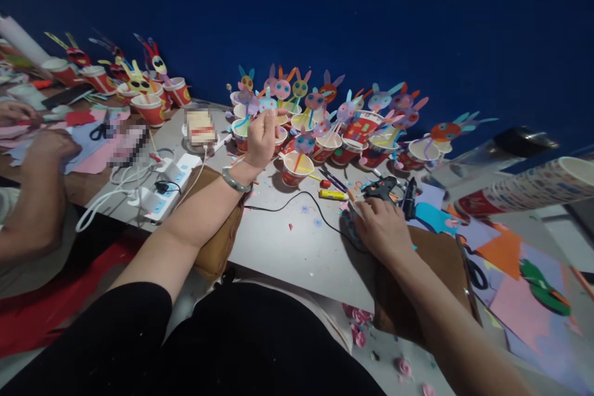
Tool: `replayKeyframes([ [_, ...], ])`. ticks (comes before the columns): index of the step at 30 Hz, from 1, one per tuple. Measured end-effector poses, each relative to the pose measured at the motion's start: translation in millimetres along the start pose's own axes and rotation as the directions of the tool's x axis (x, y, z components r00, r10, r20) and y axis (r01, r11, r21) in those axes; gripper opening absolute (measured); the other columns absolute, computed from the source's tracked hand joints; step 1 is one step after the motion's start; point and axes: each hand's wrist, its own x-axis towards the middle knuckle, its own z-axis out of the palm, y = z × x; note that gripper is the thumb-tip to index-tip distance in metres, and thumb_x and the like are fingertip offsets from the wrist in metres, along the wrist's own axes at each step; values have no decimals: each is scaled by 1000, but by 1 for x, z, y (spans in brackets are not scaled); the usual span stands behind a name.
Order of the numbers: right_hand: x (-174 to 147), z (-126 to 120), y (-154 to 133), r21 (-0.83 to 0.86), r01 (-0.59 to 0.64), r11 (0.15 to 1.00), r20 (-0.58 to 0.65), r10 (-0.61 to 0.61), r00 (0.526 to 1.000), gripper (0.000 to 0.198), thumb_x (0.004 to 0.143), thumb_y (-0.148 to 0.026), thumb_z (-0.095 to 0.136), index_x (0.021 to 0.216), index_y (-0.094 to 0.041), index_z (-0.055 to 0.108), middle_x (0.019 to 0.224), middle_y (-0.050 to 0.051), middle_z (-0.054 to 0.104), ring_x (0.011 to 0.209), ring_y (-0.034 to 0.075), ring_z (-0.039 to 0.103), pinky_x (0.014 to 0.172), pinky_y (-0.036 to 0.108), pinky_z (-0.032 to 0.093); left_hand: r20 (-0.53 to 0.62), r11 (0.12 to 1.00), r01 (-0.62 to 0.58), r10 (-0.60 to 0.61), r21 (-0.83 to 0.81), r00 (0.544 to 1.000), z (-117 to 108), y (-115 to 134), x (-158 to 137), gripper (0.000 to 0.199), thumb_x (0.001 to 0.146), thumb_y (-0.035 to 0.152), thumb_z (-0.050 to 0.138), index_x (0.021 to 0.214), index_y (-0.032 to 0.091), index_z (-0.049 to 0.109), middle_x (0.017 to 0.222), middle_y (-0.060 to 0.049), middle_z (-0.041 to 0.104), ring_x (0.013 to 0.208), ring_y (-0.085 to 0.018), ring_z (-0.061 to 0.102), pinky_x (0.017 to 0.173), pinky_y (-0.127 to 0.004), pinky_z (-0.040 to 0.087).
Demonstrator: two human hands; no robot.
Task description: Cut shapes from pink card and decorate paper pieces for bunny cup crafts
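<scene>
My left hand [262, 137], with a bracelet [236, 180] at the wrist, is raised in front of paper cups carrying paper rabbit heads. Its fingers are curled together, and whatever they may hold is hidden. Just right of it stands a red and white paper cup [292, 178] with a purple rabbit head [304, 143]. Low over the table, my right hand [381, 226] has its fingers bent down over a grey object [352, 232] that I cannot make out. Beyond that hand lie a black glue gun [384, 188], a black pen [410, 198] and a yellow marker [332, 195].
A power strip [174, 189] with tangled white cables lies at left, near a co-worker's hand [54, 145]. A black cable [297, 197] crosses the table. At right are a stack of cups [529, 189], a clear bottle [492, 158], scissors [476, 273] and coloured paper [522, 315].
</scene>
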Motion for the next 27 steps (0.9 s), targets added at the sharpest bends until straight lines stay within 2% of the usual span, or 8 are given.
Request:
replayKeyframes([
  [4, 21, -1, -18, 253, 163, 954, 14, -172, 985, 22, 94, -27, 54, 97, -15, 72, 102, 14, 73, 98, 28, 65, 82, 38, 39, 52, 992, -56, 50, 114, 997, -2, -7, -6, 57, 102, 55, 32, 103, 13, 71, 59, -1, 57, 58, -12, 57, 64, -28, 48],
  [8, 49, 2, -39, 464, 150, 873, 103, -221, 970, 19, 93, -27, 58, 90, -16, 74, 92, 9, 74, 88, 22, 67, 81, 34, 39, 158, 973, -107, 75, 204, 985, -1, -9, -11, 56, 103, 52, 31, 115, 12, 68, 62, -1, 62, 61, -12, 59, 68, -27, 49],
  [12, 67, -1, -56, 478, 106, 872, 199, -225, 954, 17, 91, -23, 61, 94, -16, 76, 93, 10, 74, 89, 22, 66, 81, 33, 39, 195, 962, -179, 139, 205, 971, -1, -11, -12, 48, 105, 45, 32, 122, 14, 64, 74, -4, 68, 72, -13, 63, 77, -28, 50],
  [16, 75, -10, -68, 419, 89, 903, 301, -231, 925, 16, 89, -21, 63, 97, -16, 76, 98, 11, 75, 93, 23, 66, 80, 32, 38, 117, 941, -263, 243, 212, 963, -2, -13, -9, 35, 101, 38, 43, 120, 15, 63, 96, -8, 67, 85, -15, 63, 80, -29, 51],
  [20, 79, -14, -71, 387, 94, 917, 331, -234, 914, 14, 88, -17, 62, 93, -16, 75, 96, 11, 75, 92, 24, 66, 78, 32, 38, 69, 968, -176, 166, 176, 984, 0, -14, -8, 33, 98, 36, 49, 122, 16, 60, 97, -7, 65, 73, -11, 58, 69, -25, 49],
  [23, 79, -12, -71, 413, 84, 907, 333, -236, 913, 14, 86, -15, 61, 90, -16, 75, 95, 10, 75, 90, 24, 66, 77, 33, 38, 62, 987, -110, 104, 120, 993, 1, -12, -9, 33, 98, 40, 50, 118, 16, 60, 98, -7, 66, 73, -10, 60, 70, -24, 49],
  [27, 78, -5, -70, 467, 66, 882, 329, -242, 913, 15, 86, -11, 58, 86, -16, 73, 90, 10, 74, 85, 22, 65, 76, 32, 38, 107, 999, -34, 30, 42, 994, 1, -2, -12, 42, 99, 49, 45, 118, 15, 61, 79, -3, 67, 71, -11, 63, 71, -25, 50],
])
